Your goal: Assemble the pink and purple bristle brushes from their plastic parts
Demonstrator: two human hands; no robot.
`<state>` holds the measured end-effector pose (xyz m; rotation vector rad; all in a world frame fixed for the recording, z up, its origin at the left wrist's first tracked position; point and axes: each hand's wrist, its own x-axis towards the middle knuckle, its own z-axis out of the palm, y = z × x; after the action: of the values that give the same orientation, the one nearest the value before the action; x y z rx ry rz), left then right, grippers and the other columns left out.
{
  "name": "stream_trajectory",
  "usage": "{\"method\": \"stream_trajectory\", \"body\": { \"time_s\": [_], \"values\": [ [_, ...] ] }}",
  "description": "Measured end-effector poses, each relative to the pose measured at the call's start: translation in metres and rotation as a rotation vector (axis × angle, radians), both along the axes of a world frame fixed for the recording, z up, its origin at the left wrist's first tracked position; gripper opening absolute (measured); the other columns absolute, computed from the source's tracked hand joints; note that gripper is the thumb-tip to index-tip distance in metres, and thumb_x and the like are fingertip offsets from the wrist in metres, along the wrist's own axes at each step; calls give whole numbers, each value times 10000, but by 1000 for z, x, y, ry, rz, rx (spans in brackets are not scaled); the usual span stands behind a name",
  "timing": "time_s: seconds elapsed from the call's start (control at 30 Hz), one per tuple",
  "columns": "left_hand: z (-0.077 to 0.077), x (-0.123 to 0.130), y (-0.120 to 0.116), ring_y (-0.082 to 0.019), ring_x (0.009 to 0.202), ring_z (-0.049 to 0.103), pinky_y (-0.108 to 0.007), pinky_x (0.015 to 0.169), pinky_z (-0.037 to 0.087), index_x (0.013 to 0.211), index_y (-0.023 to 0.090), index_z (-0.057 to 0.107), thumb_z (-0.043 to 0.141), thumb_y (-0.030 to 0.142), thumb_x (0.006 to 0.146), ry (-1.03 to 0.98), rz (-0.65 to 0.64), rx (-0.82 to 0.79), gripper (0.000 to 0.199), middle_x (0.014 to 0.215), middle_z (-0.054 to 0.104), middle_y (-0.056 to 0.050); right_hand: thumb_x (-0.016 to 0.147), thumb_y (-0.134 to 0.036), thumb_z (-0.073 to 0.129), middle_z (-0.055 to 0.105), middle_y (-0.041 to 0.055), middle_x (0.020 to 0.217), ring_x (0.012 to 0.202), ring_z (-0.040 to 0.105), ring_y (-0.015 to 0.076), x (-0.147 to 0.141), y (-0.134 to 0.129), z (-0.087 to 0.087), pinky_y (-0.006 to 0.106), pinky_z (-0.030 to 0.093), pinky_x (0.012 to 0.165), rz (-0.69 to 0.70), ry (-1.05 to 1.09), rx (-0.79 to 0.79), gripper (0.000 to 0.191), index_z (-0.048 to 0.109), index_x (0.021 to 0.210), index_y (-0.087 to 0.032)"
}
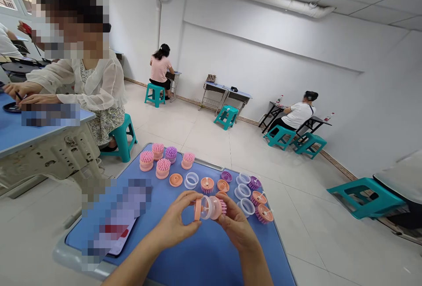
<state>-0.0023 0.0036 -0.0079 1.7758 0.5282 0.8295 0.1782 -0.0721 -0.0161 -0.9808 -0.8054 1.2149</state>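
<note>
Above the blue desk, my left hand [174, 223] pinches a round orange cap [197, 209] by its rim, between thumb and fingers. My right hand [239, 228] is closed round a pink bristle brush head [223, 207], its bristles facing right. A clear plastic ring [206, 207] sits between cap and brush head, all lined up sideways; whether the cap touches the ring I cannot tell. Beyond my hands lie another clear ring [191, 181], an orange cap [176, 180], an orange bristle head with a white stem [207, 184] and a purple cap [226, 176].
Several whole pink brushes [162, 168] and a purple one [171, 154] stand at the far left of the desk [184, 259]. Clear rings [246, 207] and stemmed bristle heads [264, 214] line the right edge. A phone [123, 237] lies left. A person [108, 79] sits nearby.
</note>
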Motion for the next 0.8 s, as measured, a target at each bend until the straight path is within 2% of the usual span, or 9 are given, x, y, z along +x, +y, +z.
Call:
{"method": "stream_trajectory", "body": {
  "time_s": [0.3,0.8],
  "values": [
    [0,-1,1,-229,1173,460,-367,998,402,1177,234,521,545,73,658,36,-10,-35,544,1216,479,-69,579,-351,826,621,29,933,848,570,206,1,-1,2,356,479,780,9,-20,-11,433,679,983,-295],
    [2,-3,1,-232,1169,466,-361,1003,391,1180,240,546,577,103,653,56,7,6,546,1212,499,-70,587,-338,822,617,25,950,853,563,196,1,0,1,334,482,773,18,-25,-3,429,681,989,-293]
  ]
}}
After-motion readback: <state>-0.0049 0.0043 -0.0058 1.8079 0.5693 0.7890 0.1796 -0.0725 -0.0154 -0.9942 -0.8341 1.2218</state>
